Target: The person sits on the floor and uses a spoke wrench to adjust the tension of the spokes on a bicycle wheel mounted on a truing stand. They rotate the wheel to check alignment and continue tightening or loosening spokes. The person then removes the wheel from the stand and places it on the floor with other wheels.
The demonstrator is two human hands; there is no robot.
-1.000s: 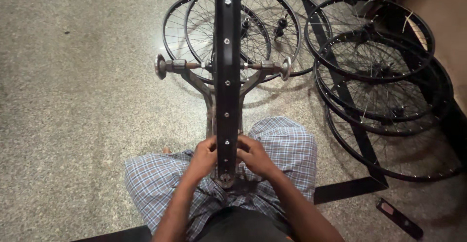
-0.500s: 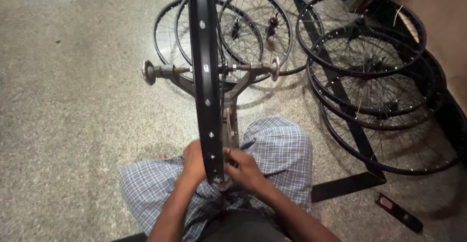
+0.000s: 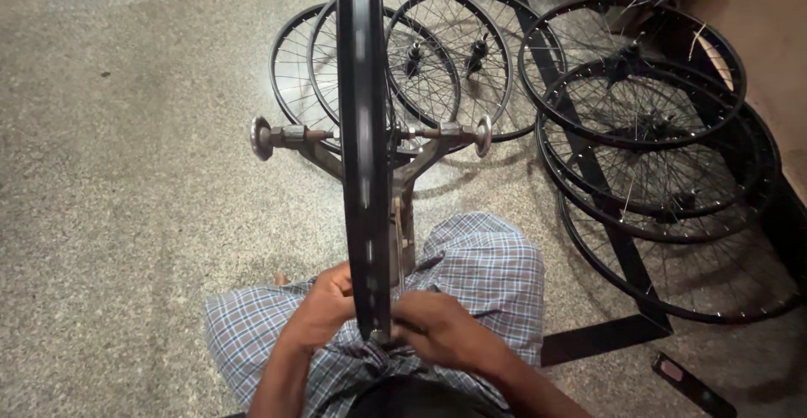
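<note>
A black bicycle wheel rim (image 3: 361,132) stands upright, seen edge-on, in a metal truing stand (image 3: 403,191) with round knobs at both axle ends. My left hand (image 3: 324,304) presses against the rim's left side near its bottom. My right hand (image 3: 437,330) is closed on the rim's right side at the same spot, fingers pinched by the spokes; what it pinches is hidden. Both hands rest over my lap, which is covered in blue checked cloth (image 3: 487,275).
Several black spoked wheels (image 3: 437,65) lie flat on the speckled floor beyond the stand, and more are stacked at the right (image 3: 656,157) over a black metal frame (image 3: 605,334). A small dark flat object (image 3: 685,384) lies at the bottom right.
The rim now looks blurred and sits slightly further left in view, so it seems to have turned. My hands have stayed at its bottom edge, the right one closing in tighter.
</note>
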